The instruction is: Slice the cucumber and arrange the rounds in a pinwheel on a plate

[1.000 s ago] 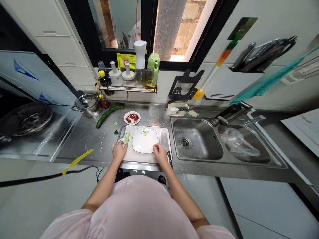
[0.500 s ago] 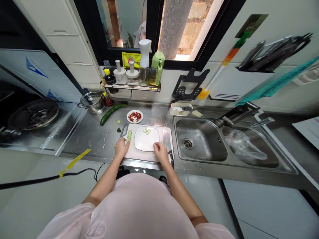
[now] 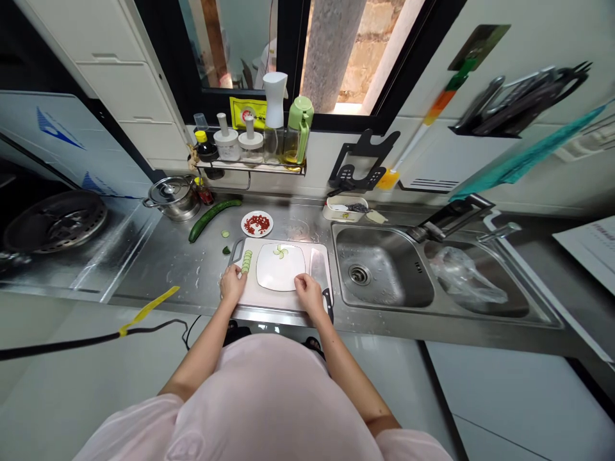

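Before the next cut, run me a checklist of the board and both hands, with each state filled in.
Knife lying on the cutting board, not held: ok.
Right hand on the knife's handle: not ok, it rests beside it.
Left hand clear of the blade: ok, the white plate lies between them.
Cucumber slices lined up near the board's left edge: ok.
Board steady on the steel counter: cannot tell.

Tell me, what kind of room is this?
This looks like a kitchen, probably in someone's home. You can see a steel double sink, a cooking pot on the counter, and a white cutting board with cucumber slices on it.
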Motion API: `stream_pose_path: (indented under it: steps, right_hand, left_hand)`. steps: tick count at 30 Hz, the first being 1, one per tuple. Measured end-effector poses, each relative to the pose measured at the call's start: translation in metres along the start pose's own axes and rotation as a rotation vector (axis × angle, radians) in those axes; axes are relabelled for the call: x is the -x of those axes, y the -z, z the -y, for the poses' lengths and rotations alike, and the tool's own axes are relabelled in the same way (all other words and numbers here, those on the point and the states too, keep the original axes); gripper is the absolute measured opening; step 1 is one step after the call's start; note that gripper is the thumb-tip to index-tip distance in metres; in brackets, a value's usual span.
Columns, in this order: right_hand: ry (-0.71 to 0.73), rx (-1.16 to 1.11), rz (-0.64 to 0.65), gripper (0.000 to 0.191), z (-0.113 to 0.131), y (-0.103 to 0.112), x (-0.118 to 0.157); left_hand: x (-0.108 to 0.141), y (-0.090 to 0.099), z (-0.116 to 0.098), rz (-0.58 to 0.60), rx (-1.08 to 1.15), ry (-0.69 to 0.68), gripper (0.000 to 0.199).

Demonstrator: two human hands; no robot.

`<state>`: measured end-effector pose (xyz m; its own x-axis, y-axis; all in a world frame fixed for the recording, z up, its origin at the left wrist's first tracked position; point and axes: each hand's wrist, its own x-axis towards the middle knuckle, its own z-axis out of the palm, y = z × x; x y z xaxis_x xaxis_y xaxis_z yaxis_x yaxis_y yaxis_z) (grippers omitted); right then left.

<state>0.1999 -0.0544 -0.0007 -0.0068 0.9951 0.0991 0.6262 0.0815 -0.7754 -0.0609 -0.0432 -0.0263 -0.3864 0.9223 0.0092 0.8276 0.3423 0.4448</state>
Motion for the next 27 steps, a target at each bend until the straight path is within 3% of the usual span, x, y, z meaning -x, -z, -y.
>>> stream_pose_path:
  steps: [7, 14, 19, 27]
  right_hand:
    - [0.003, 0.004, 0.002, 0.024, -0.001, 0.001, 0.001]
    - [-0.028, -0.017, -0.014, 0.025, -0.001, 0.004, 0.007]
    - [-0.037, -0.094, -0.033, 0.023, 0.01, 0.007, 0.005]
    - [0.013, -0.24, -0.022, 0.024, 0.053, 0.016, -0.016]
  left_hand:
    - [-0.002, -0.005, 0.0, -0.02, 0.233, 0.088, 0.015]
    - [-0.01, -0.006, 0.0, -0.025, 0.647, 0.153, 0.03]
    - [-0.009, 0.014, -0.03, 0.043, 1.014, 0.119, 0.037]
    - [0.006, 0.059, -0.078, 0.146, 1.196, 0.036, 0.038]
